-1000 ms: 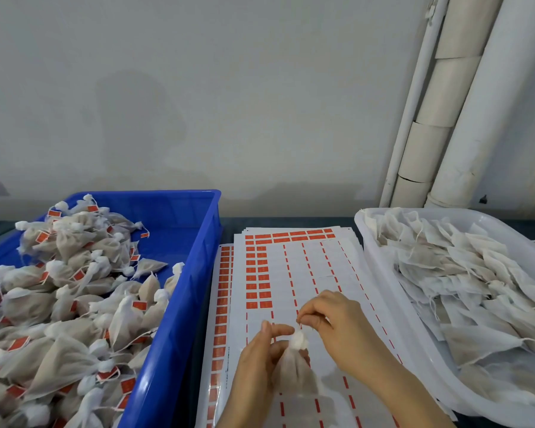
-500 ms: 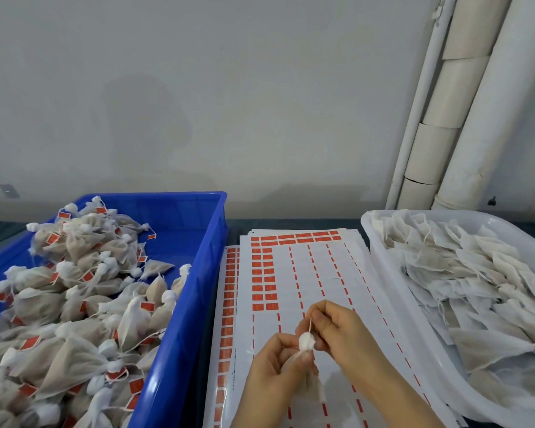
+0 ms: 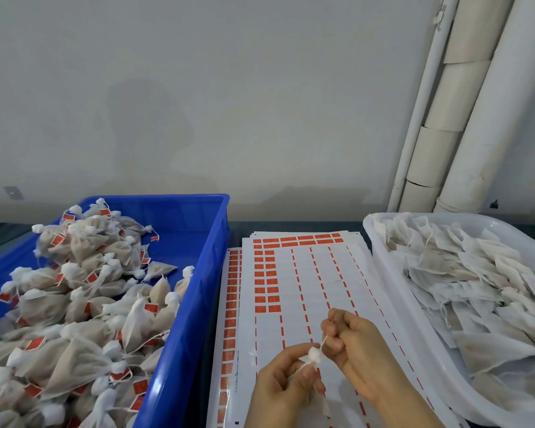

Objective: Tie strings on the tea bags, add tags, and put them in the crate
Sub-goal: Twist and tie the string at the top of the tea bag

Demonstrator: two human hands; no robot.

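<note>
My left hand (image 3: 283, 385) pinches the tea bag (image 3: 314, 356) by its gathered neck above the tag sheets (image 3: 306, 288); my right hand (image 3: 354, 350) grips its string (image 3: 323, 342), drawn taut. The blue crate (image 3: 183, 350) sits just left of the sheets, a white tub (image 3: 380, 261) of untied bags right.

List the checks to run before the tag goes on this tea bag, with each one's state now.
1. Left hand pinches the tea bag just below its gathered top: ok.
2. Right hand holds the string pulled tight: ok.
3. Knot finished: cannot tell.
4. Red tags present on the top tag sheet: ok.
5. Tag on this bag: not ok, none visible.
6. Blue crate shows bare floor at its far end: ok.
</note>
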